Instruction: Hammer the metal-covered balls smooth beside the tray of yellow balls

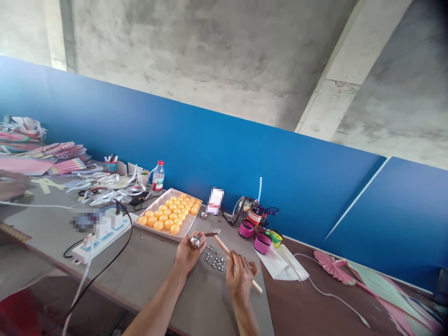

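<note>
Step in hand, as judged: a silver ball (195, 241) is presented to a hammer-like tool (221, 244). The left hand (188, 255) holds the ball, its grip cupped palm upward; the right hand (241, 275) has its grip closed around the tool's handle. Both are raised over the right part of the bench (154, 270), toward its near edge. The tool's head lies just beside the left fingertips; contact cannot be confirmed. The next move would call for a steady left grip and a controlled tool head, fingers clear.

Materials: the ball is round, mirror-bright, apparently metal. The tool has a straight, pale, wood-like handle and a narrow, darker head tapering toward one end. Small shiny silver pieces (219, 264), rounded, lie loose between the hands, near the bench's right edge. Toward the far edge, a shallow pale tray (168, 194) carries smooth orange balls (168, 225) in loose rows. The bench top is flat, grey and matt.
</note>
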{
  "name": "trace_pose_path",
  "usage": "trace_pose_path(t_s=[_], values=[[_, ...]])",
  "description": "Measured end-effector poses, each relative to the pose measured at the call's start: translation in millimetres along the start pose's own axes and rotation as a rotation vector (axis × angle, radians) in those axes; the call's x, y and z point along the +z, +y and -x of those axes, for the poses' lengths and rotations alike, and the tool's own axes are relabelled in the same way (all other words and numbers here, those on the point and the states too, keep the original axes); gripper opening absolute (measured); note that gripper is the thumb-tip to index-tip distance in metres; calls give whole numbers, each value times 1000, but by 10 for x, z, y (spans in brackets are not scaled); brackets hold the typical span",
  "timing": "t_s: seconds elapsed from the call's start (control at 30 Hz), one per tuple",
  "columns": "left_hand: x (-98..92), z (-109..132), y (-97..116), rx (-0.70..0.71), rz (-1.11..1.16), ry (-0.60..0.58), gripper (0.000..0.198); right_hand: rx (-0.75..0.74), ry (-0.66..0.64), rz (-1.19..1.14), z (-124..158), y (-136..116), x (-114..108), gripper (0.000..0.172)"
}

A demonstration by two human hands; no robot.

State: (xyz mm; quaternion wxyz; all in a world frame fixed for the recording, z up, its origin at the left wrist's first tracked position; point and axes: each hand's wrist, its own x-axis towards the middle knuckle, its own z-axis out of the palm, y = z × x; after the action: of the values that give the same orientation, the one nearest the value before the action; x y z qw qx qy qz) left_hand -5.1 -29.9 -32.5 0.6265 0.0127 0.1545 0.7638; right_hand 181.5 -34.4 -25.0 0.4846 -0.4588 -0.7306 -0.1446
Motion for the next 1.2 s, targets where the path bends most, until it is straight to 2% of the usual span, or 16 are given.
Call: trace_pose_path(t_s=[0.17, 0.33, 0.5, 0.67, 0.83, 0.97, 1.13, 1.2], values=[[-21, -16, -3, 5, -20, -3, 30, -58, -108, -22, 6, -19, 3, 35], [-20, -27, -12, -17, -19, 14, 34, -8, -11, -17, 5, -11, 0, 33], [-20, -26, -12, 26, -14, 38, 32, -51, -114, -11, 13, -18, 6, 35], [-3, -9, -7, -12, 3, 15, 32, -31, -8, -8, 10, -23, 4, 33], [-1, -14, -3, 36, 1, 39, 32, -68, -97, 5, -2, -29, -7, 35], [-24, -37, -6, 0, 18, 31, 31, -44, -6, 10, -3, -34, -9, 32], [-10, -15, -4, 54, 11, 36, 29, -47, -106, 10, 12, -40, 12, 33], [13, 1, -1, 42, 16, 8, 30, -28, -75, 17, 13, -30, 8, 32]])
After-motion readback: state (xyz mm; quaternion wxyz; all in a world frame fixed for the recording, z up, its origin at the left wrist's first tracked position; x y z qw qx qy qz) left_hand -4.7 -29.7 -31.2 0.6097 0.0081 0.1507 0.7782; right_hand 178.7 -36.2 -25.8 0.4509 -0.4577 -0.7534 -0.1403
